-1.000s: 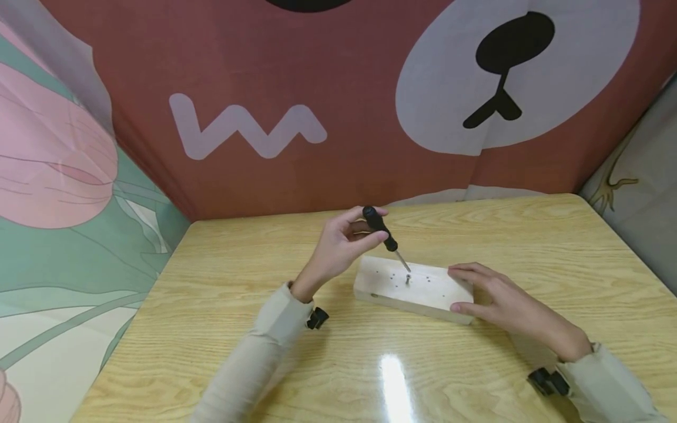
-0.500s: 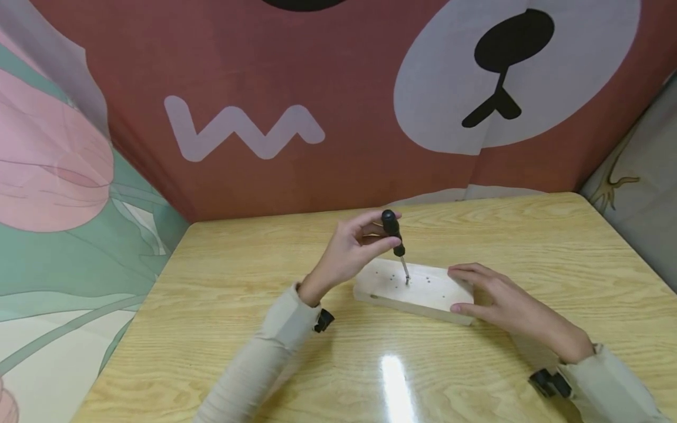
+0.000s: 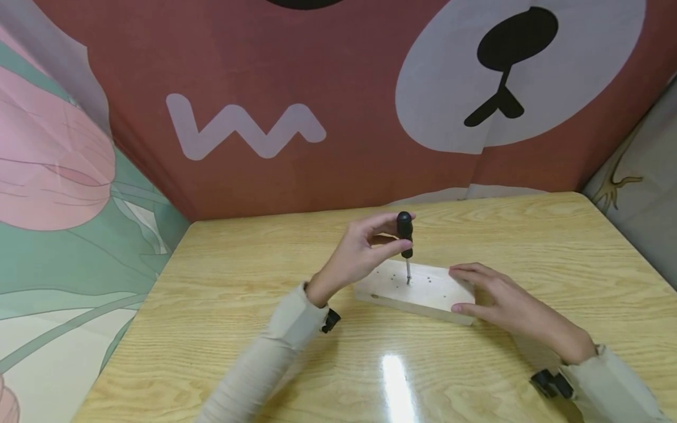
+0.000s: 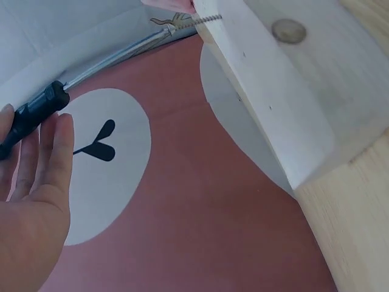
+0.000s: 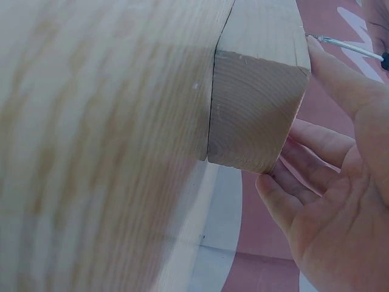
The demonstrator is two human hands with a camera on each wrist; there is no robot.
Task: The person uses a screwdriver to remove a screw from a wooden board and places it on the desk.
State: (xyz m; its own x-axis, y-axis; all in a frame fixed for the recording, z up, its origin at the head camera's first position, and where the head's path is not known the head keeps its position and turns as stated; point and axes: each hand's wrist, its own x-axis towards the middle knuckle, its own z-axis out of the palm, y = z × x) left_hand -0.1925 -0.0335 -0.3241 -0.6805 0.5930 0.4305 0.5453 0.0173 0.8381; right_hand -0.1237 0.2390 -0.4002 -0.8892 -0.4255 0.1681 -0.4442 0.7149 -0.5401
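Note:
A black-handled screwdriver [image 3: 405, 229] stands nearly upright in my left hand [image 3: 359, 254], which grips it by the handle with thumb and fingers. Its metal shaft [image 4: 118, 58] ends at the head of a threaded screw [image 4: 199, 22], which sticks up out of a pale wooden block [image 3: 428, 295]. Most of the screw's thread shows above the wood. My right hand [image 3: 499, 299] holds the block's right end, thumb on the near side and fingers on the far side. In the right wrist view the block's end grain [image 5: 255, 112] faces the camera.
The block lies on a wood-grain table [image 3: 238, 264]. Several small holes dot its top, and a dark knot [image 4: 289, 31] marks its side. A printed red cloth [image 3: 254, 188] hangs behind the table's back edge.
My left hand has moved right, swinging the screwdriver from a slant to nearly upright, and its tip has come down onto the screw head. The right hand and block have stayed put.

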